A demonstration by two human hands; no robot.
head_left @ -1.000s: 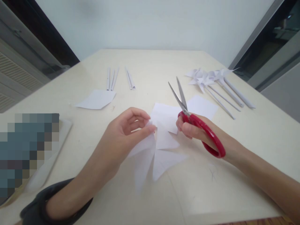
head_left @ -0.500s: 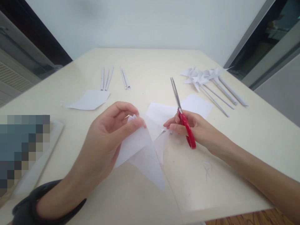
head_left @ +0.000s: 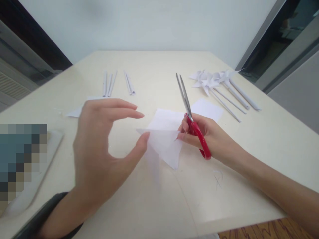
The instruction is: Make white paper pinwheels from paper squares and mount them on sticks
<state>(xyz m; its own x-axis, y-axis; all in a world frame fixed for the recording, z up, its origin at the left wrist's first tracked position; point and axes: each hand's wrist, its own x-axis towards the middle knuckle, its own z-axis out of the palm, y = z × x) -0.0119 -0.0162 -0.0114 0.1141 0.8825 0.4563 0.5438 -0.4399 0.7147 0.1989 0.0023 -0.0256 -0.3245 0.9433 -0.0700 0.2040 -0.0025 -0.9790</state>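
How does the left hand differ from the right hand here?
The left hand is spread, thumb and fingers apart; the right hand is curled, holding red scissors and one corner of cut white paper. Something black shows below the left hand, nothing like it by the right hand. Both hands are ungloved and close to that paper.

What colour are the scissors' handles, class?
The scissors' handles are red, best seen in the head view now.

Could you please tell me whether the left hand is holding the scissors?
No, the red-handled scissors are in the right hand, while the left hand is open.
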